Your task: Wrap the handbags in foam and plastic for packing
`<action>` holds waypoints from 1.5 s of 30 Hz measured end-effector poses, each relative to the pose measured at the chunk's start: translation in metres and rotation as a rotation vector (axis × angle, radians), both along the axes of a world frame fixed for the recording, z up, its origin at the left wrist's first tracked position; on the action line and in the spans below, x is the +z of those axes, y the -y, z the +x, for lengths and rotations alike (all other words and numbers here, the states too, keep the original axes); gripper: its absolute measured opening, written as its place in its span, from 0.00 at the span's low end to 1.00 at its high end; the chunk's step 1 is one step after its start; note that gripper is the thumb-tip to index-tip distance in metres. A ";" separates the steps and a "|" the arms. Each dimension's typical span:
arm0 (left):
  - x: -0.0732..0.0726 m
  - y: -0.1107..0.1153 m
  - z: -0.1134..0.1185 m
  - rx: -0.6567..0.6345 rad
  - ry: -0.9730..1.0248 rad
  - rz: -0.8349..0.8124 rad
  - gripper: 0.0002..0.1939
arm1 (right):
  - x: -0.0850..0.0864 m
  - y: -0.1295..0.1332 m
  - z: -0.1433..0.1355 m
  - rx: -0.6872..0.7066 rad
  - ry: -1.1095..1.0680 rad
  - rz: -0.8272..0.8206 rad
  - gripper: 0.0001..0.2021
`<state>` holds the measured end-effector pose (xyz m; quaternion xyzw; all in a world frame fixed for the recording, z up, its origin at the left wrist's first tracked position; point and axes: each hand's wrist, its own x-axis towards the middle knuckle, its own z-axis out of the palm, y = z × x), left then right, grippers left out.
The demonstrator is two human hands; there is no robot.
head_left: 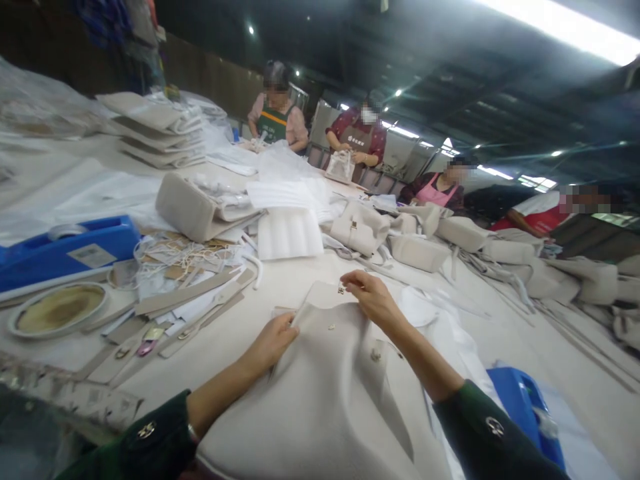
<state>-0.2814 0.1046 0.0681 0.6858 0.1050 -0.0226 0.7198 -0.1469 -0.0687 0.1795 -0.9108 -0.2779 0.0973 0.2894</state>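
A beige handbag lies in front of me, its upper edge pointing away. My left hand grips the bag's left edge, thumb on top and fingers partly hidden beneath. Near the far edge, my right hand has its fingertips pinched at a small gold-coloured metal clasp. Whether that clasp is loose or fixed to the bag is hard to tell. A small metal fitting sits on the bag between my hands, and another metal fitting shows under my right wrist.
Beige straps and cords lie left, beside a round dish and a blue tape dispenser. Another blue dispenser stands right. White foam padding and several bags lie ahead. Several people, including one in a green apron, work beyond.
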 end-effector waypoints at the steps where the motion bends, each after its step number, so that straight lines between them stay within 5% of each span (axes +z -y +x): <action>1: 0.000 0.001 -0.001 0.017 0.009 0.046 0.14 | 0.001 0.017 -0.003 -0.067 -0.003 0.020 0.15; 7: 0.001 0.006 -0.004 0.023 0.051 0.160 0.17 | -0.023 0.082 -0.026 -0.213 -0.168 -0.010 0.10; 19: -0.004 0.004 -0.001 -0.012 0.039 0.456 0.22 | -0.056 0.068 -0.027 -0.378 -0.064 0.306 0.06; 26: -0.004 0.013 -0.006 0.004 -0.053 0.852 0.22 | -0.039 0.084 -0.068 -0.388 0.065 0.348 0.14; 30: 0.012 0.020 -0.007 -0.080 -0.195 1.120 0.30 | -0.022 0.092 -0.119 -0.152 -0.161 0.381 0.23; 32: 0.026 0.020 0.006 -0.114 -0.035 1.207 0.30 | -0.017 0.096 -0.136 -0.047 -0.220 0.371 0.25; 36: 0.079 0.033 0.057 -0.186 0.424 0.986 0.23 | -0.020 0.105 -0.149 0.002 -0.274 0.386 0.27; 40: 0.133 0.080 0.101 -0.580 0.341 0.917 0.23 | -0.029 0.112 -0.150 0.006 -0.296 0.460 0.28; 42: 0.140 0.105 0.113 -0.699 0.261 1.060 0.17 | -0.033 0.113 -0.150 0.013 -0.298 0.513 0.29; 45: 0.127 0.123 0.119 -0.732 0.191 1.153 0.18 | -0.038 0.112 -0.150 -0.051 -0.351 0.596 0.31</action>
